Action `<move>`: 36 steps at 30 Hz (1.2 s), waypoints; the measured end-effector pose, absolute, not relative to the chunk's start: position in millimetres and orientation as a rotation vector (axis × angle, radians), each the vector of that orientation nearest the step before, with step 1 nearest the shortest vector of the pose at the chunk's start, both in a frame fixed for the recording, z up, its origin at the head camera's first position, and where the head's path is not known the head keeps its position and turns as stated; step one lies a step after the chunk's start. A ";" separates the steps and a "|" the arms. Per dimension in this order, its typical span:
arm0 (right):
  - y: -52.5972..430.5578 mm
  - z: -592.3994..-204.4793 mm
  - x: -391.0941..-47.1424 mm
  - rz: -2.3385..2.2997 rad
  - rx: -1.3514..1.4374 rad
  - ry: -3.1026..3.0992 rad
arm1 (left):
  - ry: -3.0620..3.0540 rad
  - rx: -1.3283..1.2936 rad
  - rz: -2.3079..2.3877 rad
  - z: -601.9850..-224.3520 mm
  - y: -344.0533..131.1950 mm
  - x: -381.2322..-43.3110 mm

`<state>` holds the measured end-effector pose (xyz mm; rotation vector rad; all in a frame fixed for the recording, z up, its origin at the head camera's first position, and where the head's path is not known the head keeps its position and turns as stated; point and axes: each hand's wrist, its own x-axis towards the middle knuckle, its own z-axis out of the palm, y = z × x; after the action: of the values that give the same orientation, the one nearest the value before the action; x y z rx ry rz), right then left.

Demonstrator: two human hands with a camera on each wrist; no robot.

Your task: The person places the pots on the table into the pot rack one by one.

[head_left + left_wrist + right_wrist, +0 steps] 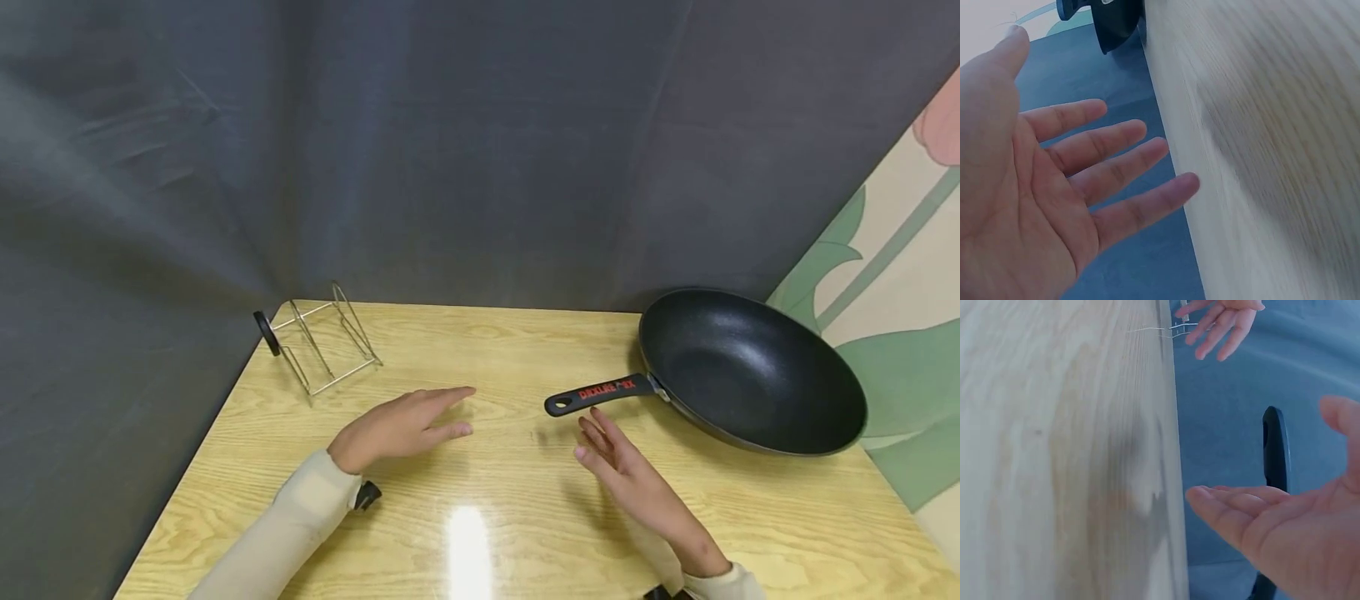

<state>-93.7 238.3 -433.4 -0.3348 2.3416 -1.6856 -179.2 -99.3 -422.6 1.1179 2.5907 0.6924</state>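
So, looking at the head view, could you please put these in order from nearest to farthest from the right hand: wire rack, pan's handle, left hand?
1. Pan's handle: just beyond the fingertips of the right hand.
2. Left hand: across to the left.
3. Wire rack: farther left, near the back-left corner of the table.

I'm in a curtained-off nook: dark cloth (480, 150) hangs at twelve o'clock beyond my wooden desk (480, 354), flowery panel (885, 292) at two.
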 end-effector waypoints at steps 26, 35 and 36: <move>254.6 -447.4 -131.5 -2.864 0.225 0.638 | 1.937 0.819 1.245 -428.1 -46.9 -197.1; 253.7 -451.3 -137.2 -2.932 0.180 0.385 | 1.769 0.757 1.333 -430.4 -14.1 -196.8; 253.0 -451.9 -139.1 -2.933 0.164 0.372 | 1.774 0.744 1.338 -430.2 -12.4 -197.3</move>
<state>-139.1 253.0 -451.9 0.1638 0.3725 -2.9326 -197.3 -12.4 -430.2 0.7441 1.7742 1.3375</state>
